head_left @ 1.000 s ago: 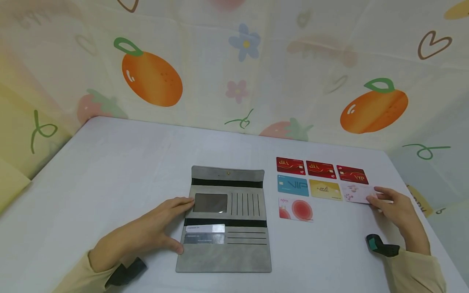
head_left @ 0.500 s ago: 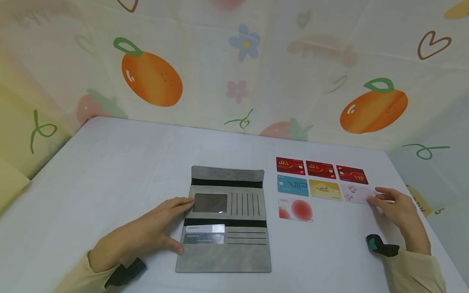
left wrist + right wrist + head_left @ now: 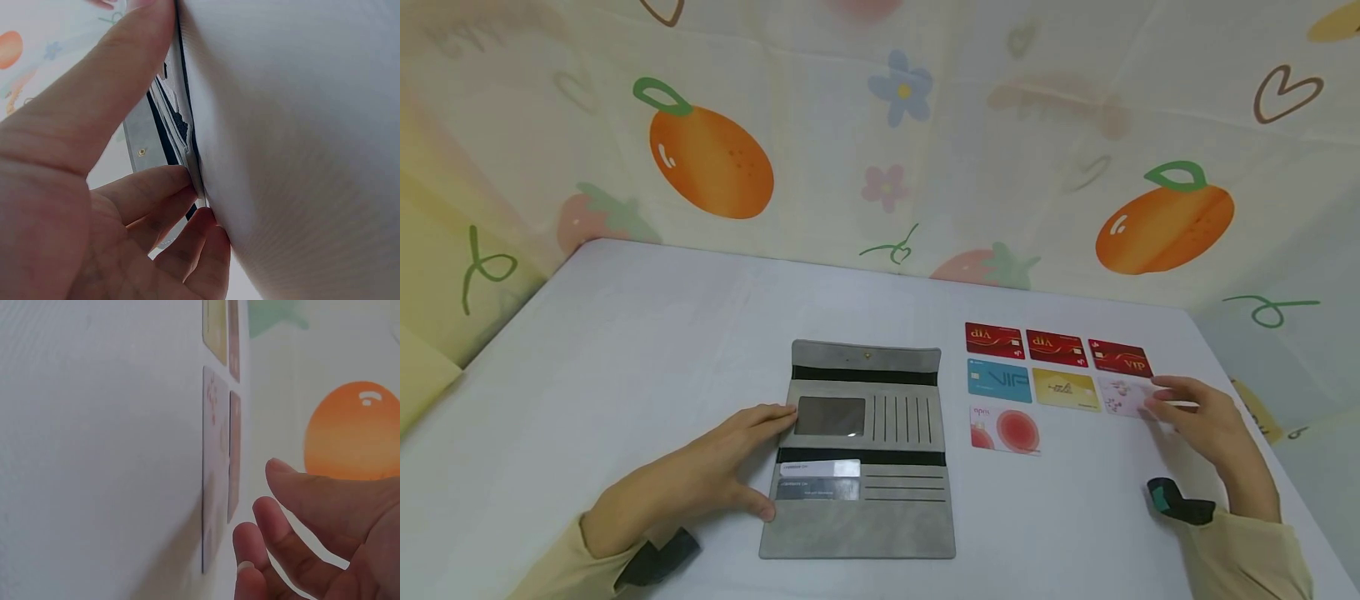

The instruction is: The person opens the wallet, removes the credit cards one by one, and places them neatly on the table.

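Note:
An unfolded grey wallet (image 3: 859, 529) lies flat on the white table, with a clear window, several slits and two cards, one white (image 3: 820, 468) and one blue-grey (image 3: 817, 489), in its lower left slots. My left hand (image 3: 715, 471) rests at the wallet's left edge, thumb low and index finger higher. In the left wrist view its fingertips (image 3: 206, 219) meet that edge. On the right, my right hand (image 3: 1210, 425) hovers with loosely bent fingers over the right end of a pale floral card (image 3: 1122, 397). In the right wrist view a gap separates the fingers from that card.
Three red VIP cards (image 3: 1057, 347) form the back row. In front lie a blue VIP card (image 3: 999, 380) and a gold card (image 3: 1066, 388) beside the floral one. A white card with red circles (image 3: 1007, 429) lies nearest. A fruit-printed cloth (image 3: 820, 167) hangs behind.
My right hand has shifted slightly left and up over the floral card, its fingers lifting off the card's edge. The left hand and the wallet have stayed put.

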Available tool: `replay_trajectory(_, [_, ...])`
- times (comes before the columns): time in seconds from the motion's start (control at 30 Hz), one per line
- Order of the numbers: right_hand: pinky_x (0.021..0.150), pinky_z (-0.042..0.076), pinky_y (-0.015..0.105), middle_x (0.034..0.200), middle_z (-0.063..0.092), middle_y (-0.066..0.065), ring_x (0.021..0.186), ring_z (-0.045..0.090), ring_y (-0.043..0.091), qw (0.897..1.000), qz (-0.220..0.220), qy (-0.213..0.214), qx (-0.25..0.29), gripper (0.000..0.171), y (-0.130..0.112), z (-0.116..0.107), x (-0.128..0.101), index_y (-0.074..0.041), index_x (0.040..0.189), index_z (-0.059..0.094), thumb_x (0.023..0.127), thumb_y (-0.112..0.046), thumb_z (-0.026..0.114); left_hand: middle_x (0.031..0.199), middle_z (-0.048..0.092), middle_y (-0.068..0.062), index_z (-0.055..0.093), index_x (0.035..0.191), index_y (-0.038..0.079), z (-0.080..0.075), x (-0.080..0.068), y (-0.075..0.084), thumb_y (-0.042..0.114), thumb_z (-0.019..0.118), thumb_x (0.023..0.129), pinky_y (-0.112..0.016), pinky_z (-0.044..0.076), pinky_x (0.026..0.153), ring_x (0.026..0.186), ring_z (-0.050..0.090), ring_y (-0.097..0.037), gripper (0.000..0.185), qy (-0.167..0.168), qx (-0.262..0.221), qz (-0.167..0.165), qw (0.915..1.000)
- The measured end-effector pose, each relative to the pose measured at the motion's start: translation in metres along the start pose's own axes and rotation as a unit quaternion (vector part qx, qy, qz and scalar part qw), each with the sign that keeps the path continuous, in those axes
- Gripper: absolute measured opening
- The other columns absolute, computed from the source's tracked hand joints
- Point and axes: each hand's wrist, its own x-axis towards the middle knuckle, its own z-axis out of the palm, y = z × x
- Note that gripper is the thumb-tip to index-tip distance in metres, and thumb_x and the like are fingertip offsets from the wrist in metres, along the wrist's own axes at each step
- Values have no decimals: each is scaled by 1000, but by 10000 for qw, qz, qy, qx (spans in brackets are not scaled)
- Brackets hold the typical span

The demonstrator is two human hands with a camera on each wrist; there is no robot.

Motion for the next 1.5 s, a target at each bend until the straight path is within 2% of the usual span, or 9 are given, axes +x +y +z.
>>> replay_trajectory(0.3, [95,48,65,138,46,35,119,45,54,9986,-444,73,-267,73,-15,1,-7,6,147,36,97,-42,59,155,35,-17,38,151,2,0,-1,1,46,87,64,-62,37,110,142,35,-43,109,34,-10,22,10000])
replay_trajectory(0.57, [86,57,52,134,49,35,114,49,52,9961,-772,33,-425,65,-31,3,-9,7,143,41,98,-36,60,155,35,-18,38,150,1,-1,-1,1,46,87,64,-62,37,109,142,35,-43,108,24,10,21,10000])
replay_trajectory(0.63, [83,58,48,133,49,35,113,50,51,9954,-859,28,-428,62,-35,4,-10,8,141,44,98,-34,60,155,35,-18,38,150,2,-1,-1,1,45,87,64,-62,37,109,142,35,-43,108,18,7,9,10000])
replay_trajectory(0.8, [83,59,49,133,50,33,113,51,50,9947,-966,8,-357,59,-45,8,-14,6,137,48,97,-35,63,156,34,-17,38,151,3,-1,-1,2,45,87,64,-62,37,110,142,34,-42,108,-12,-21,-65,10000])
replay_trajectory(0.97, [83,60,49,133,52,32,114,52,50,9940,-1053,-23,-296,59,-53,10,-17,4,138,48,96,-34,63,156,35,-16,38,151,3,-2,-2,2,47,86,65,-61,37,110,143,35,-41,108,0,-28,-53,10000])
replay_trajectory(1.23, [80,61,47,130,56,30,110,56,47,9886,-1489,75,-205,54,-72,15,-28,3,137,52,95,-29,66,156,35,-15,38,151,3,-3,-2,2,46,86,65,-61,36,111,143,34,-41,108,-12,-32,-59,10000])
replay_trajectory(1.5, [78,62,44,128,57,28,107,59,43,9847,-1727,82,-214,52,-88,19,-38,2,136,53,94,-26,67,155,36,-16,38,150,1,-2,-1,2,44,87,65,-60,37,110,142,36,-40,107,5,1,15,10000])
